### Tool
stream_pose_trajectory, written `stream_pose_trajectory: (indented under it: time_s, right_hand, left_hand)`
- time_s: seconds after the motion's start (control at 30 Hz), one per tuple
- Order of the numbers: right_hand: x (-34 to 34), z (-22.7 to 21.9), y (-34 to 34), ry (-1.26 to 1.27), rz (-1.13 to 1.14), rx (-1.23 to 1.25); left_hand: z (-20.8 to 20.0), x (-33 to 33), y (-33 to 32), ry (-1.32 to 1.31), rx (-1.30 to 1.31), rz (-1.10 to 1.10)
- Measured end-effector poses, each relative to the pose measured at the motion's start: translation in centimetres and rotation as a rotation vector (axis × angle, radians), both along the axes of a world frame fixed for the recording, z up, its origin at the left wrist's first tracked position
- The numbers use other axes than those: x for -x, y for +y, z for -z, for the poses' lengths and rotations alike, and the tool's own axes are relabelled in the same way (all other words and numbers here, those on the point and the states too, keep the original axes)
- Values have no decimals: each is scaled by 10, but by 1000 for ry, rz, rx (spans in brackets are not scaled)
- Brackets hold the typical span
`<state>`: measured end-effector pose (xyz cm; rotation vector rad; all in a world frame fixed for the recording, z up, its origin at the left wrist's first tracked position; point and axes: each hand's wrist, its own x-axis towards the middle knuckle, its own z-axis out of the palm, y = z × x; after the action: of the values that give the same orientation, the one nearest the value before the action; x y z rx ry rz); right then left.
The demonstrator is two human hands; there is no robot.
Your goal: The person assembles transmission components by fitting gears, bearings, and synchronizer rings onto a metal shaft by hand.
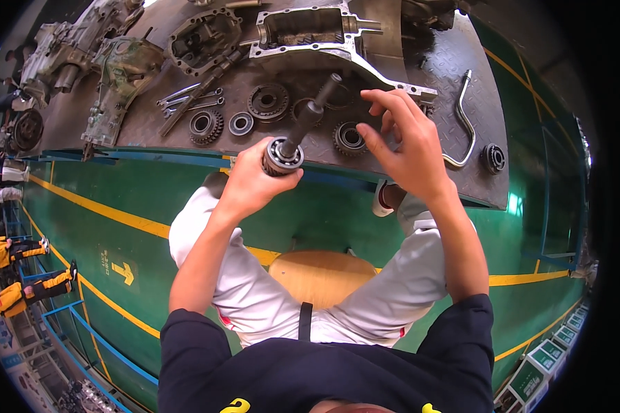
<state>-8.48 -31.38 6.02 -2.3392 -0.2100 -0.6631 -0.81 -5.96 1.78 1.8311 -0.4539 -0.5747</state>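
My left hand (pixel 251 179) is closed round the bearing end of a dark gear shaft (pixel 302 127), just off the table's near edge. A ball bearing (pixel 283 153) shows at the gripped end, and the shaft points up and away to the right. To the right of it, my right hand (pixel 410 141) hangs in the air with fingers apart and nothing in them. Below that hand's thumb lies a gear with a ring inside (pixel 350 138). Left of the shaft, a small bearing (pixel 241 123), a toothed gear (pixel 206 126) and a wider gear ring (pixel 268 102) lie on the table.
The metal table (pixel 489 186) also carries an open gearbox housing (pixel 303 34), further castings (pixel 120 86), several wrenches (pixel 193 102), a bent steel bar (pixel 466 124) and a small gear (pixel 493 157). My knees are under its near edge. People in yellow and black (pixel 10 299) stand far left.
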Motion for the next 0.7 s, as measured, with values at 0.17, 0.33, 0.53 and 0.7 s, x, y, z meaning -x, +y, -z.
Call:
stream_pose_trajectory:
  time_s: [0.17, 0.33, 0.53, 0.7]
  right_hand:
    - [8, 5, 9, -113, -23, 283]
    - [6, 21, 26, -140, -12, 533]
    - [9, 39, 38, -124, 84, 774]
    - [19, 43, 28, -5, -122, 740]
  left_hand:
    - [12, 5, -4, -21, -89, 59]
    - [9, 7, -11, 85, -110, 180]
    - [7, 13, -16, 173, -81, 286]
    - [4, 13, -19, 112, -228, 416]
